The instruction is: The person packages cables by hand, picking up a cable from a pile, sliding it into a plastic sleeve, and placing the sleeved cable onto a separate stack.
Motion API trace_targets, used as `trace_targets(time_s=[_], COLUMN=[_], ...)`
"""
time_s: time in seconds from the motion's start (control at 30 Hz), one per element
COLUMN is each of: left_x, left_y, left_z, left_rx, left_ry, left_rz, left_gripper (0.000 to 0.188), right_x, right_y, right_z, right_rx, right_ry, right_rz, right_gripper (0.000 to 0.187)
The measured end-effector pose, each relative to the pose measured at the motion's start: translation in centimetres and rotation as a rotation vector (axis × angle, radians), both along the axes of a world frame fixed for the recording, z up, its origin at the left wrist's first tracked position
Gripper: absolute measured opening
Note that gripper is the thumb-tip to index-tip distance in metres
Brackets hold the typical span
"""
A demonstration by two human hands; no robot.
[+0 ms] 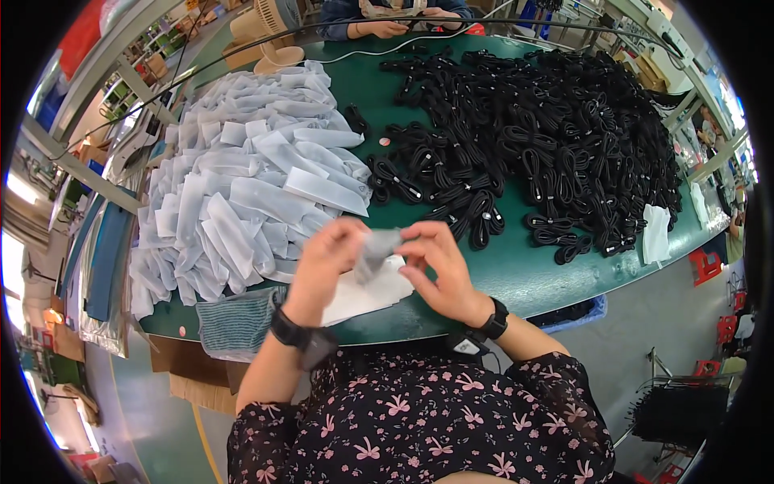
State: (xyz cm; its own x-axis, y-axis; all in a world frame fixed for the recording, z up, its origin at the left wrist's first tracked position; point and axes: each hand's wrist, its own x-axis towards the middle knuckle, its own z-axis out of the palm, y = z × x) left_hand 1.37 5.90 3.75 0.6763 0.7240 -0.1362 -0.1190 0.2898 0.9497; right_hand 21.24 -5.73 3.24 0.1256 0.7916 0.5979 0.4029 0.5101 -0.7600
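Between my two hands, near the table's front edge, is a small greyish translucent bag [376, 252], blurred by motion. My left hand [326, 262] pinches its left side. At its upper right edge, the thumb and fingers of my right hand [439, 270] are closed. Whether anything sits inside the bag I cannot tell. Just under my hands lies a stack of flat white bags [367, 297]. To the left spreads a big heap of filled frosted bags [242, 173]. Coiled black cables [548, 137] form another heap at the right.
All this rests on a green table [516, 278]. A folded grey-green ribbed cloth [236, 323] lies at its front left edge. Beyond the far side, another person's hands [387, 29] are at work near a beige fan [276, 32]. A loose white bag [655, 234] lies at the right edge.
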Motion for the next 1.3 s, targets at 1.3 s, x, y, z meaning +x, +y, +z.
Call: trace_targets(time_s=[1.3], left_x=[1.9], left_y=[-5.8], left_z=[-5.3], left_rx=[0.854], left_ry=[0.526], left_rz=[0.113], left_gripper=[0.009], right_x=[2.1], right_y=[-2.8], right_z=[-5.1], right_rx=[-0.369], right_ry=[-0.247], right_rz=[-0.059], right_gripper=[0.042])
